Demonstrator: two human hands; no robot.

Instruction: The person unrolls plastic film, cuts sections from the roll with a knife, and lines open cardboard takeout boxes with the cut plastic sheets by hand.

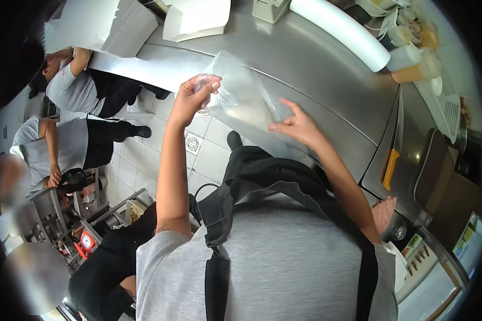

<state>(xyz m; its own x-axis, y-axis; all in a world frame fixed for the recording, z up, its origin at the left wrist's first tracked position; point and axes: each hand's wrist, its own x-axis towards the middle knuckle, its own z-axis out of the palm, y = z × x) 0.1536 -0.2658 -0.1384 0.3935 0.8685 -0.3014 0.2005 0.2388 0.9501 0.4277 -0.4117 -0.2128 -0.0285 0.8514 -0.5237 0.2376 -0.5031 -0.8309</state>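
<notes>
A clear plastic bag (241, 93) hangs in front of me, above the front edge of the steel counter. My left hand (196, 99) is closed on its upper left side, with the film bunched between thumb and fingers. At the bag's right edge is my right hand (299, 126), thumb and forefinger spread apart. Whether those fingertips touch the film I cannot tell. The bag looks thin and loose, and I make out no contents through it.
The steel counter (316, 91) bears a white roll (343, 33), a white paper tray (196, 20) and a cardboard box (104, 27). A knife with an orange handle (391, 169) lies at right, near sauce containers (412, 63). Several co-workers stand to my left.
</notes>
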